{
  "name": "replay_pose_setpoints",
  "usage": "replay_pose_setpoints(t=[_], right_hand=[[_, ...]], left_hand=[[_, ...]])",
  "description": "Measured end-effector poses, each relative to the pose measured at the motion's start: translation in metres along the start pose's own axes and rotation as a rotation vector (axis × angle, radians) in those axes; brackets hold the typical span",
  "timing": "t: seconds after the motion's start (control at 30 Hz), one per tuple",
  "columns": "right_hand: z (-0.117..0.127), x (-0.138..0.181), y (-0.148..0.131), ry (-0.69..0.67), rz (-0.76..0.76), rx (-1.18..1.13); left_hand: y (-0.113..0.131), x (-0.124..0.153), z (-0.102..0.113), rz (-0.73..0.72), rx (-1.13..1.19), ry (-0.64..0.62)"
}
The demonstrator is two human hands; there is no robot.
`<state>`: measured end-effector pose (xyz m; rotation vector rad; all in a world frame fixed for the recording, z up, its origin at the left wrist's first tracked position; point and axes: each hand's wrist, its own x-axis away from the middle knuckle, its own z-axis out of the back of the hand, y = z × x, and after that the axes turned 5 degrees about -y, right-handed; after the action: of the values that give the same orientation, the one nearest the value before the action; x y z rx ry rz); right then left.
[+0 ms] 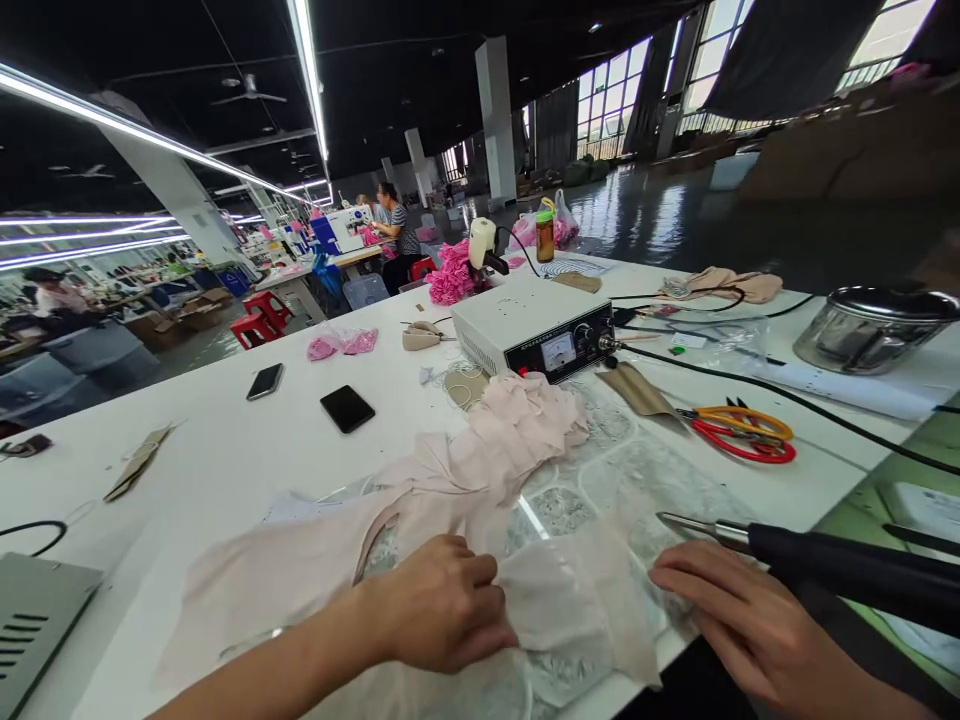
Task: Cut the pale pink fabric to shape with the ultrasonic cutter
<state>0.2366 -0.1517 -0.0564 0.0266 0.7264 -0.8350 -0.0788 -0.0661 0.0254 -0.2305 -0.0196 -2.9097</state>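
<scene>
Left hand (pixel 442 605) curled, knuckles up, pinching a fold of pale pink fabric (pixel 450 480) at the near edge of the white bench (pixel 225 440); right hand (pixel 750 625) laid flat and loose beside it, fingers touching the fabric's near right corner, gripping nothing that could be seen. Black-handled tool (pixel 825 560) with a metal tip lying just above the right hand, across its knuckles, handle cut off by the right frame edge; whether held or merely resting there, impossible to tell. Fabric spread from the left hand up toward a white control box (pixel 536 335), soft and matte, gathered into ruffles near the box, thinner and semi-sheer by the fingers. Beneath it, white lace (pixel 637 470) with an openwork pattern, partly covered by the pink cloth. Fingertips of the left hand hidden under the fold. Red and yellow scissors (pixel 742 432) well to the right of the fabric, two dark phones (pixel 346 408) well to the left. Shiny metal bowl (pixel 870 330) at far right, partly cut off.
</scene>
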Motion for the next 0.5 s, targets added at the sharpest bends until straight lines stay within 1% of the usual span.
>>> replay_pose_setpoints(t=[0.07, 0.1, 0.17, 0.2, 0.27, 0.33, 0.4, 0.5], right_hand=[[-0.004, -0.004, -0.001, -0.013, -0.015, 0.023], [-0.008, -0.008, -0.002, -0.033, -0.009, 0.03], [-0.018, -0.015, -0.002, -0.07, 0.003, 0.048], [-0.023, -0.018, -0.002, -0.076, -0.001, 0.062], [-0.03, -0.021, 0.001, -0.052, -0.042, 0.101], [-0.031, -0.019, 0.004, 0.005, -0.103, 0.142], [-0.027, -0.014, 0.005, 0.049, -0.148, 0.166], [-0.015, 0.002, 0.0, 0.086, -0.171, 0.161]], left_hand=[[0.001, -0.014, 0.003, -0.009, 0.023, 0.092], [0.002, -0.022, 0.001, -0.047, 0.034, 0.14], [0.004, -0.038, -0.007, -0.124, 0.011, 0.23], [0.005, -0.044, -0.013, -0.134, -0.018, 0.246], [0.006, -0.049, -0.024, -0.147, -0.043, 0.226], [0.005, -0.047, -0.031, -0.149, -0.031, 0.202], [0.003, -0.041, -0.031, -0.149, -0.009, 0.205], [0.0, -0.04, -0.024, -0.168, 0.038, 0.231]])
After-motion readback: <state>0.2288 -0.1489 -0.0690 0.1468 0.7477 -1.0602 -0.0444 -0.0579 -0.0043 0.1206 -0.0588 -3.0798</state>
